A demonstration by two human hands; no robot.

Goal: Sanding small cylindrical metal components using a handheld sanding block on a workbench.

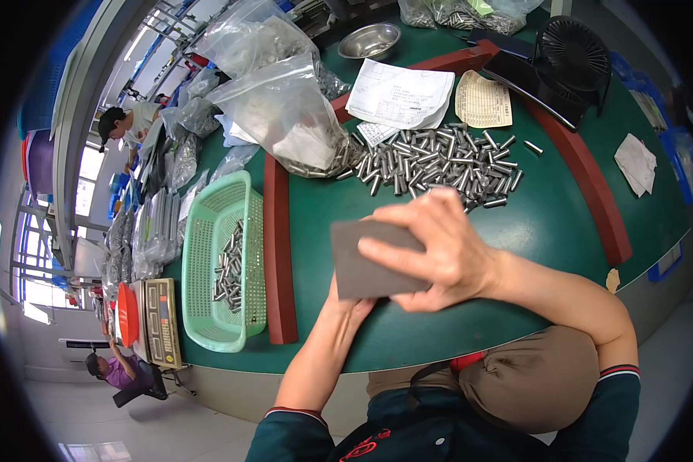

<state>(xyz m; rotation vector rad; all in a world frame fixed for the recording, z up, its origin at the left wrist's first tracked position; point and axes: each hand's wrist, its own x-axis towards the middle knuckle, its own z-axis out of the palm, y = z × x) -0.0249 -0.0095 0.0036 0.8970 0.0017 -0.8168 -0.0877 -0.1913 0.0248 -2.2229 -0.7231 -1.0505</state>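
Green desk [543, 239], grey block [346, 262] held

Your right grip [443, 258] clasps the block near the metal pins [439, 163]; your left grip [356, 306], mostly hidden beneath, can't be read. You're apparently working it two-handed; next probably calls for even pressure

Bright windows [90, 181] show at left beyond a green table [547, 239] — below them, a pale wall [45, 350] and glossy, light-reflecting grey floor [215, 423].

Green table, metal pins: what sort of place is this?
Probably a small-parts factory workshop: metal pins lie heaped on the green table, more sit in a green basket, and what looks like a scale stands beside it.
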